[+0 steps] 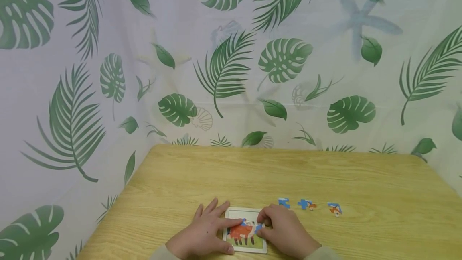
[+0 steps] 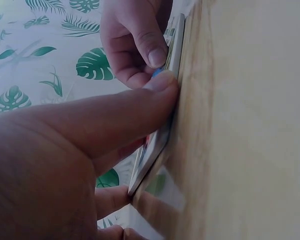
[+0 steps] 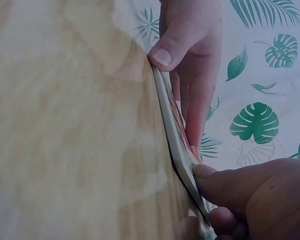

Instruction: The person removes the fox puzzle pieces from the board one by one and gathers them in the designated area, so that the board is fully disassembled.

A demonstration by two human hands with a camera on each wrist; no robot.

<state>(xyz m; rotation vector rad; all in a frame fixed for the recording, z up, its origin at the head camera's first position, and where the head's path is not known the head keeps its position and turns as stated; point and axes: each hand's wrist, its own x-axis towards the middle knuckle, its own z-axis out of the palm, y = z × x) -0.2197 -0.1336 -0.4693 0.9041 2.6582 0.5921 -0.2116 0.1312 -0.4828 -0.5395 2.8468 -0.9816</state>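
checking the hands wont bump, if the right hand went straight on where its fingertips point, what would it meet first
Probably the index finger of the left hand, stretched over the puzzle; relative height is hard to judge.

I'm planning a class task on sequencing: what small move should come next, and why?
Probably press the blue jigsaw piece down: the right grip appears to pinch it over the puzzle tray, the left grip rests on the tray's left side, and its top strip lies bare.

Head view high, facing forward-down across table [image 1: 223, 175] to cloth [image 1: 238, 129], wrist views close, low, sideways-tipped, left toward right hand [image 2: 135, 40], right toward left hand [image 3: 195, 55], both sharing the tray [image 1: 249, 250]
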